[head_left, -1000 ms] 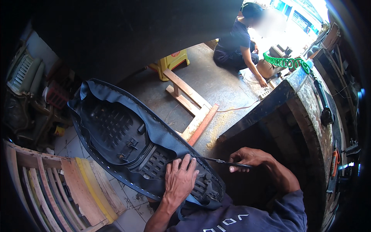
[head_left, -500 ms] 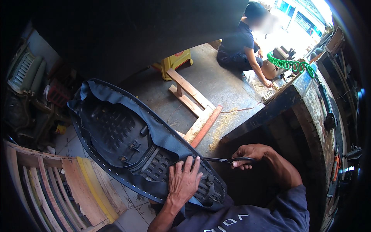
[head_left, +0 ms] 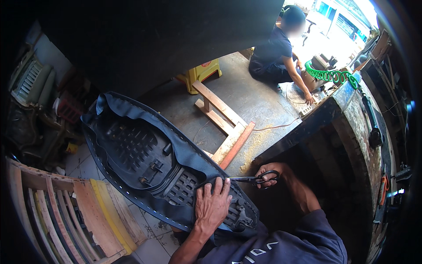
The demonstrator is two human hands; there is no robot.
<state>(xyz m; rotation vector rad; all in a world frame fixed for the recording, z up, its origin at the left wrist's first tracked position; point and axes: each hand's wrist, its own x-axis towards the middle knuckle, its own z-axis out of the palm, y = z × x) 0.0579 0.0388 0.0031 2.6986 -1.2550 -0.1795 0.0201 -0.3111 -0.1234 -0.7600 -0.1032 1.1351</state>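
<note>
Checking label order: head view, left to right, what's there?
Slatted wooden frame → left hand on the black seat → right hand holding scissors → green coiled hose → orange item.

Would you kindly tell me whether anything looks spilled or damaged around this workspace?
Yes: pale, sawdust-like bits lie scattered on the grey floor beside the wooden frame, looking unswept. The workbench at right looks patchy and worn.

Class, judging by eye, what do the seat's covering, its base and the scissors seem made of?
Covering: probably vinyl or leather, with a soft sheen; it hangs in loose folds.
Base: likely moulded plastic, dull black, with rows of slots.
Scissors: probably metal, given the thin blades; dark handles could be coated.
</note>
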